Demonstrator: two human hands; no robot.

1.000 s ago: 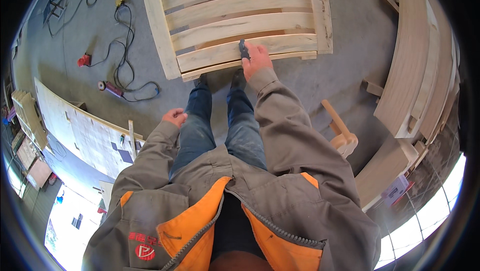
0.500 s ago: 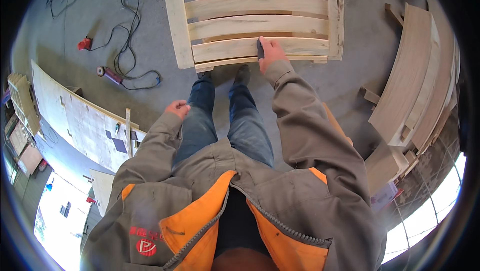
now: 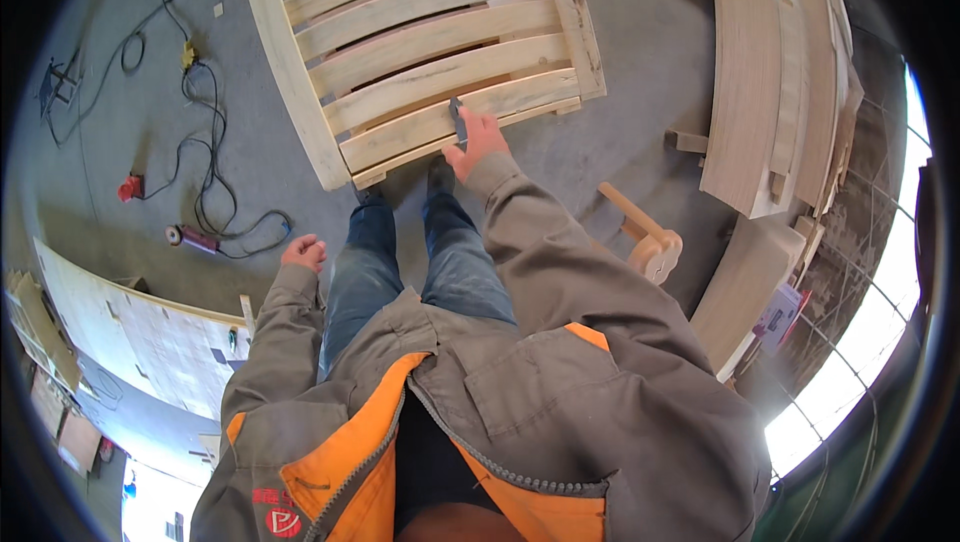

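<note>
Our right fingers wrapped around a small dark tool [image 3: 457, 118] at the near edge of the slatted wooden frame [image 3: 430, 82], right hand [image 3: 482, 142] palm-down, arm stretched toward the frame, our left hand [image 3: 306, 254] half-open, lowered short of the frame's near-left corner.

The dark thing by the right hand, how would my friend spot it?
Find the big wooden frame at the top and follow it down to its near end. The right hand is there, with the dark thing against its left side. It's small and dark grey, while the slats around it are pale.
</note>
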